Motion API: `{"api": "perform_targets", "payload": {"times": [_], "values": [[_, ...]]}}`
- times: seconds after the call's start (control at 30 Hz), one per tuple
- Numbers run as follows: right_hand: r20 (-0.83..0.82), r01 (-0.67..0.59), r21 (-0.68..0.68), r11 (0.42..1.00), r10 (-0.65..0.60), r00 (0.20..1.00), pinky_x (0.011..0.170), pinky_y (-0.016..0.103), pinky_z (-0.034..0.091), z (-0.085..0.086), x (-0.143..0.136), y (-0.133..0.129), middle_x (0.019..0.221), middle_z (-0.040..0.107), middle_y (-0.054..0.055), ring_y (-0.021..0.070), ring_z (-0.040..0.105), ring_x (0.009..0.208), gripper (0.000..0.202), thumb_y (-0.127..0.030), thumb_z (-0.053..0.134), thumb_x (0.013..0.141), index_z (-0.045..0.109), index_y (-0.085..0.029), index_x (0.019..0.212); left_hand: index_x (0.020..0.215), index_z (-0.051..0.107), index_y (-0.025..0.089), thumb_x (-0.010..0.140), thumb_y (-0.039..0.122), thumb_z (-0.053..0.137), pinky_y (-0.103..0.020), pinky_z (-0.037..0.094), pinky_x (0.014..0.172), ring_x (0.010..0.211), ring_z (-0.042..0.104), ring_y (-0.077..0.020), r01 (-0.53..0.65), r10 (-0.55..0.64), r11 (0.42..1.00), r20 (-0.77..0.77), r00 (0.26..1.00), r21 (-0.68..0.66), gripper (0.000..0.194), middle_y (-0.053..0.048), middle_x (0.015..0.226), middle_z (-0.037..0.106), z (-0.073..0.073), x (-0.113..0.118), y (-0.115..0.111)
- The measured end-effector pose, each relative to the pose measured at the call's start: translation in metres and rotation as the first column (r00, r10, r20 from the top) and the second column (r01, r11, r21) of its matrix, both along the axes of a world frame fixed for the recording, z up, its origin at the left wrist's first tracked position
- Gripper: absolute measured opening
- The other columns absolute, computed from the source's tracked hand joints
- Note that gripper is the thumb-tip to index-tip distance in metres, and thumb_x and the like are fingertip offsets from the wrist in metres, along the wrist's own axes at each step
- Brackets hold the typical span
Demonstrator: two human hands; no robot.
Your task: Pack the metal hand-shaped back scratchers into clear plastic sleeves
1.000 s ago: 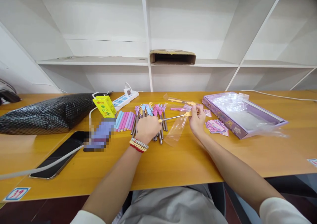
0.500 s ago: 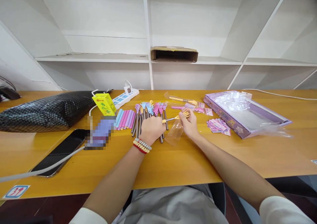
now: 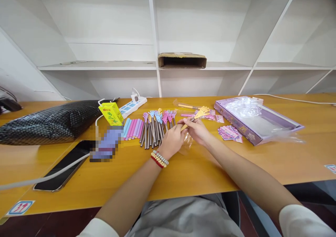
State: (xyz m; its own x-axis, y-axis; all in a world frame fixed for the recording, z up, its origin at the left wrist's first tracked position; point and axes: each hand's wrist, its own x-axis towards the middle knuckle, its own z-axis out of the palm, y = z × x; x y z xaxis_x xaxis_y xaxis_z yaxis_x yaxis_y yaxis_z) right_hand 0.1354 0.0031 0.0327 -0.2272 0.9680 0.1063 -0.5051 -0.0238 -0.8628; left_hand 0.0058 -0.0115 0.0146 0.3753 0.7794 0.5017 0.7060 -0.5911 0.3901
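Both hands meet around a yellow hand-shaped scratcher (image 3: 201, 113), whose claw points up and to the right. My left hand (image 3: 173, 139) is closed on its yellow handle. My right hand (image 3: 196, 129) pinches the rod just below the claw. Under the hands lies a clear plastic sleeve (image 3: 187, 141), partly hidden by them. Just left of my left hand is a row of metal rods with coloured claws (image 3: 154, 128). Beside them lie pink, purple and blue handle tubes (image 3: 133, 128). Beyond my right hand are a bagged yellow scratcher (image 3: 187, 106) and pink packets (image 3: 210, 116).
Pink cards (image 3: 230, 133) and an open purple box (image 3: 256, 137) with plastic lie at the right. On the left are a yellow drink carton (image 3: 111, 113), a power strip (image 3: 132, 105), a phone (image 3: 64, 167), a cable and a black wrapped parcel (image 3: 52, 121).
My left hand has moved right, close against my right hand. The scratcher has tilted, its claw now higher and in full view above my right fingers.
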Motion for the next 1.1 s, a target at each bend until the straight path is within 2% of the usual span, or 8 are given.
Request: {"api": "perform_targets", "payload": {"times": [0.13,0.27,0.37,0.47,0.6,0.7,0.9,1.1], "values": [[-0.117,0.083,-0.087,0.993,-0.093,0.989,0.062,0.027,0.048,-0.003,-0.014,0.0,0.068,0.066,0.003,0.016,0.062,0.07,0.041,-0.022,0.078,0.052,0.037,-0.018,0.049,0.112,0.051,0.016,0.089,0.029,0.04,-0.035,0.046,0.085,0.098,0.059,-0.0214,0.024,-0.022,0.998,0.04,0.999,-0.055,0.028,-0.01,0.104,0.061,-0.001,0.004,-0.001],[-0.112,0.155,-0.212,0.965,-0.182,0.977,0.048,0.024,0.043,-0.006,-0.012,0.001,0.055,0.058,-0.001,0.0111,0.054,0.052,0.042,-0.025,0.077,0.051,0.036,-0.018,0.048,0.111,0.051,0.016,0.085,0.027,0.046,-0.035,0.043,0.091,0.102,0.056,-0.021,0.141,-0.134,0.985,0.071,0.988,-0.103,0.028,-0.009,0.108,0.059,0.001,0.006,-0.005],[-0.162,0.166,-0.196,0.966,-0.199,0.967,0.051,0.023,0.044,-0.006,-0.006,0.002,0.046,0.047,-0.003,0.01,0.052,0.053,0.044,-0.028,0.076,0.054,0.035,-0.018,0.044,0.115,0.049,0.015,0.083,0.028,0.049,-0.036,0.041,0.093,0.107,0.053,-0.0218,0.232,-0.22,0.961,0.091,0.971,-0.149,0.034,-0.01,0.111,0.057,0.004,0.007,-0.008],[-0.148,0.16,-0.162,0.974,-0.184,0.972,0.053,0.024,0.046,-0.005,-0.002,0.003,0.044,0.042,-0.004,0.0106,0.052,0.054,0.047,-0.028,0.076,0.056,0.031,-0.018,0.043,0.119,0.045,0.015,0.084,0.033,0.049,-0.037,0.042,0.092,0.107,0.053,-0.0223,0.262,-0.237,0.939,0.132,0.963,-0.222,0.039,-0.011,0.115,0.055,0.007,0.008,-0.01],[-0.146,0.174,-0.14,0.975,-0.195,0.97,0.053,0.025,0.046,-0.002,0.001,0.003,0.044,0.041,-0.003,0.0114,0.053,0.055,0.049,-0.027,0.075,0.056,0.029,-0.018,0.042,0.113,0.043,0.016,0.084,0.041,0.049,-0.036,0.044,0.085,0.101,0.056,-0.0214,0.209,-0.153,0.938,0.211,0.965,-0.276,0.038,-0.012,0.115,0.055,0.005,0.011,-0.011],[-0.178,0.136,-0.093,0.986,-0.15,0.973,0.051,0.025,0.045,-0.001,0.002,0.002,0.042,0.036,-0.004,0.0091,0.047,0.05,0.051,-0.026,0.074,0.058,0.027,-0.017,0.041,0.107,0.044,0.017,0.082,0.045,0.051,-0.034,0.046,0.075,0.089,0.06,-0.0207,0.148,-0.088,0.94,0.2,0.976,-0.307,0.038,-0.009,0.101,0.06,0.003,0.012,-0.011],[-0.212,0.149,-0.019,0.989,-0.149,0.966,0.041,0.022,0.035,-0.001,-0.003,-0.003,0.04,0.018,-0.007,0.0066,0.037,0.042,0.058,-0.017,0.073,0.054,0.015,-0.018,0.045,0.11,0.048,0.019,0.084,0.047,0.046,-0.03,0.043,0.063,0.079,0.063,-0.0235,0.001,0.0,0.949,0.001,1.0,-0.315,0.038,-0.007,0.087,0.065,0.006,0.012,-0.013],[-0.219,0.226,-0.025,0.974,-0.226,0.949,0.035,0.021,0.03,0.008,-0.004,-0.015,0.039,0.016,-0.007,0.0062,0.035,0.038,0.056,-0.013,0.069,0.052,0.014,-0.018,0.044,0.103,0.057,0.019,0.086,0.055,0.036,-0.03,0.043,0.064,0.079,0.065,-0.0252,-0.104,0.062,0.965,-0.174,0.983,-0.239,0.045,-0.011,0.084,0.067,0.012,0.015,-0.019]]}}
